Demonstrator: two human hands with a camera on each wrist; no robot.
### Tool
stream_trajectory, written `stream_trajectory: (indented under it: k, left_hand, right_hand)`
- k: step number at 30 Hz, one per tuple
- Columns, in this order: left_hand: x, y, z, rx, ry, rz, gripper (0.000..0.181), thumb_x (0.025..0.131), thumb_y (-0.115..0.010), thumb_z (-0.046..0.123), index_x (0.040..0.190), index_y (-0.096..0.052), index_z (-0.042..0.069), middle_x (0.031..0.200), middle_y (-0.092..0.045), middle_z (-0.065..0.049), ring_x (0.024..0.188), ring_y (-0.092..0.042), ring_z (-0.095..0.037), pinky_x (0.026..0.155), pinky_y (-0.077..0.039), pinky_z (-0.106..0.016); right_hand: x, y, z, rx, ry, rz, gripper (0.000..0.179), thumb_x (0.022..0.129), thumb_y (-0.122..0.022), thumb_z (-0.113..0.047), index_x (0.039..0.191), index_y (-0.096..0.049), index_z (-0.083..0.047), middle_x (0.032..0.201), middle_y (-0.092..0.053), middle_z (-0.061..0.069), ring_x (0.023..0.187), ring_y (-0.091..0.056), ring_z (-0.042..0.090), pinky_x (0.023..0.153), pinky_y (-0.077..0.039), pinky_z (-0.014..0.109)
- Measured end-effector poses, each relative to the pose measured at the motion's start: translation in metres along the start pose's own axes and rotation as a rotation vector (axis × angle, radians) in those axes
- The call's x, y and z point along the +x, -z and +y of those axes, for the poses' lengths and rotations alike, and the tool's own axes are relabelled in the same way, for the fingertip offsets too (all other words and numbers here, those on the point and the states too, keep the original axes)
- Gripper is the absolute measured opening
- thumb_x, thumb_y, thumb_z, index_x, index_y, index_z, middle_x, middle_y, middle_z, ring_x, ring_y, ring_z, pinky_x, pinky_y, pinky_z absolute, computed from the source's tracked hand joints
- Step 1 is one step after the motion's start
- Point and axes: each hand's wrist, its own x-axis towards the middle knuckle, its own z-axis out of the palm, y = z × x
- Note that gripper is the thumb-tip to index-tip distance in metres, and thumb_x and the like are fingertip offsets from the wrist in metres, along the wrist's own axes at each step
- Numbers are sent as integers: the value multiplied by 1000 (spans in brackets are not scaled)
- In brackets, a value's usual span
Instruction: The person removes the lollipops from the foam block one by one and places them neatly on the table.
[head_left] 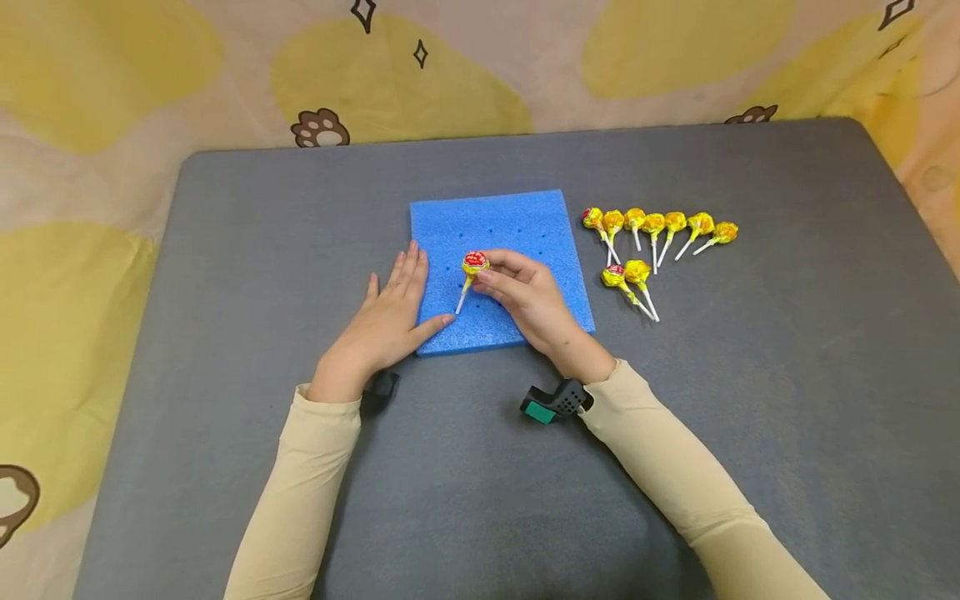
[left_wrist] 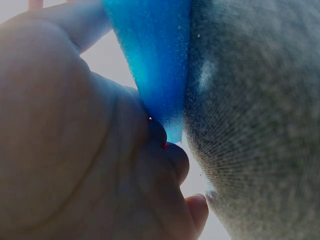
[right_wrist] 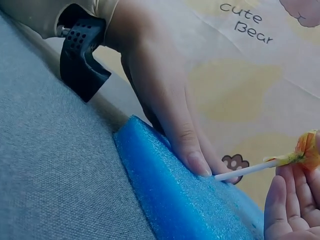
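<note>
A blue foam block [head_left: 495, 214] with several small holes in its top lies flat on the grey table. My left hand [head_left: 386, 312] rests along its left side, fingers straight, thumb lying over the near left corner. Over the block, my right hand [head_left: 525, 300] pinches a lollipop [head_left: 475, 263] by its red and yellow wrapped head. The white stick [right_wrist: 235, 172] points down and to the left, its tip close to the left thumb [right_wrist: 199, 162]. In the left wrist view the left palm [left_wrist: 65, 135] is beside the foam's edge [left_wrist: 155, 55].
Right of the foam, several wrapped lollipops [head_left: 654, 223] lie in a row, sticks toward me. Below them are two more lollipops [head_left: 637, 272]. A patterned cloth [head_left: 480, 75] hangs behind the table [head_left: 300, 208]. A black wrist camera [head_left: 555, 400] sits under the right wrist.
</note>
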Motion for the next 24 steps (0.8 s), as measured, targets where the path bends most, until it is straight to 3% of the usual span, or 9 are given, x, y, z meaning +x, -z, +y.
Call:
stream_trajectory:
  k: [10,14,24]
  left_hand:
    - [1,-2,1,2,-3,9,88,96,-46,49,149,6,1,155,16,-10,142,12,-25,109,4,-57]
    - [1,-2,1,5,-1,12,88,96,-46,49,149,6,1,155,17,-10,142,12,-25,109,4,-57]
    - [-1,-1,1,7,-4,6,88,96,-44,50,149,9,2,155,19,-9,142,14,-24,109,5,-57]
  right_hand:
    - [-19,14,-5,78,-9,-80,34,92,-40,11,99,-67,-7,101,-65,7,95,-61,17,88,-48,30]
    - [-27,21,-8,114,-3,-113,29,93,-44,8,101,-67,-7,102,-65,7,97,-60,18,88,-48,30]
    - [-46,36,-10,113,-25,-119,24,94,-48,4,103,-66,-7,104,-65,6,99,-62,19,89,-47,30]
